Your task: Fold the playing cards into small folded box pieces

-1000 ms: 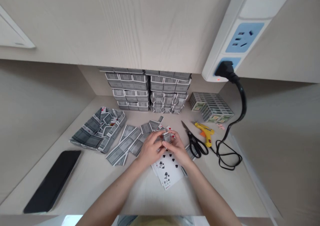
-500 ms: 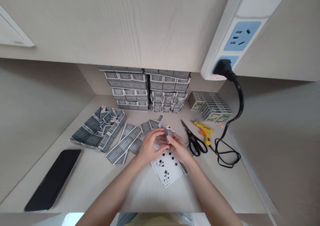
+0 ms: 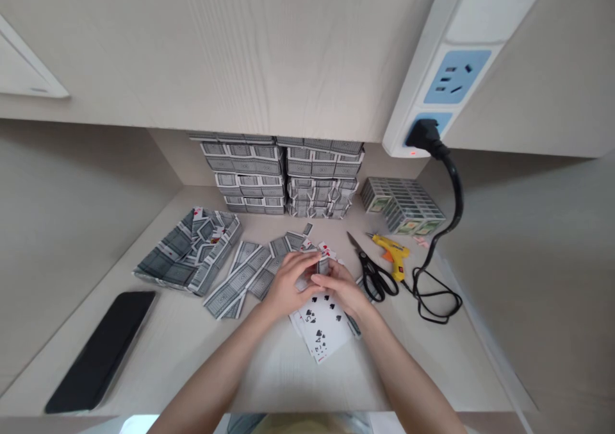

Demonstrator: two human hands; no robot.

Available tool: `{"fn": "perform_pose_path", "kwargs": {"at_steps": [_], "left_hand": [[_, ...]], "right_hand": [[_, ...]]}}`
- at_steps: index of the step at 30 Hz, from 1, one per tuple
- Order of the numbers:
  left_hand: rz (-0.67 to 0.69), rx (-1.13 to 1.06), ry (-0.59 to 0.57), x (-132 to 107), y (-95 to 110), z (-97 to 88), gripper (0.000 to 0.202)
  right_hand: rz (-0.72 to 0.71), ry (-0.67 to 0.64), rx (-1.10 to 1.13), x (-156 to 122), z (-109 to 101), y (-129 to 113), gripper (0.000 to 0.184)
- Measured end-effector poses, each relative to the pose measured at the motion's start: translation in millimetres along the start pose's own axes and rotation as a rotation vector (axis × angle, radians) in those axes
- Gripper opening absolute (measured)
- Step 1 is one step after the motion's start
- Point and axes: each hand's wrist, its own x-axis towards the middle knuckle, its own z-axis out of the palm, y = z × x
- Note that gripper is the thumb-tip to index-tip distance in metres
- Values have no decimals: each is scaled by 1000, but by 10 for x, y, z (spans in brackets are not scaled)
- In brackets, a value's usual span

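Between my hands is a small playing card piece [image 3: 323, 266], its grey patterned back facing up. My left hand [image 3: 289, 286] grips it from the left, with fingertips at its top edge and thumb below. My right hand [image 3: 344, 288] pinches it from the right, thumb toward the middle. Whether the piece is folded I cannot tell. Under my hands lie several face-up spade cards [image 3: 323, 333]; red-marked cards [image 3: 327, 250] show just beyond my fingers. Grey-backed cards [image 3: 237, 281] lie spread to the left of my left hand.
A tray built of cards [image 3: 166, 264] holds small pieces. Card-built blocks [image 3: 250, 165] stand stacked at the back. On the right are black-handled scissors [image 3: 377, 279], a yellow glue gun [image 3: 394, 252] with its black cable, and boxes [image 3: 403, 203]. A black phone [image 3: 100, 350] lies left; a power strip [image 3: 427, 100] hangs above.
The card piece has tipped lower between my hands, and my fingers have closed in around it. More of the red-marked cards behind shows now. The view has shifted slightly.
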Motion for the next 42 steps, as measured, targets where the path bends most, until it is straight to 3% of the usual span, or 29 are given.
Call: {"fn": "perform_pose_path", "kwargs": {"at_steps": [6,9,11,13,15,17,19,23,26,29,31,36,38,42], "left_hand": [[19,-41,-13,-3,31,-56,47],[-1,-73,50,-12,26,-106,37],[-127,-108,147,-11,22,-120,27],[-317,-206,160,-3,19,-114,20],[-459,-358,36,8,11,-95,25],[-528,-526,-140,13,-5,-71,32],[-570,-674,-243,12,-27,-53,35],[-626,-873,-323,14,-70,-53,35],[-594,-933,-278,31,-90,-74,38],[-557,-920,-202,40,-99,-82,53],[-563,-879,-187,37,-99,-73,64],[-522,-705,-127,17,-113,-32,64],[-463,-544,-76,13,-139,-30,62],[-369,-251,-26,8,-169,-45,59]], "right_hand": [[-131,88,-35,-5,20,-8,47],[-230,116,-68,7,4,-2,56],[-309,107,-149,8,-8,11,58],[-375,97,-287,-3,-10,30,61],[-433,116,-446,-26,1,51,60],[-486,149,-566,-56,22,61,58],[-515,162,-642,-87,48,54,56],[-585,126,-714,-124,86,3,52],[-666,97,-717,-114,76,-8,51],[-671,138,-767,-84,28,27,55],[-640,213,-801,-64,-11,63,67],[-482,340,-698,-1,-98,148,85],[-410,341,-563,34,-122,173,75],[-269,333,-335,90,-141,211,38]]}}
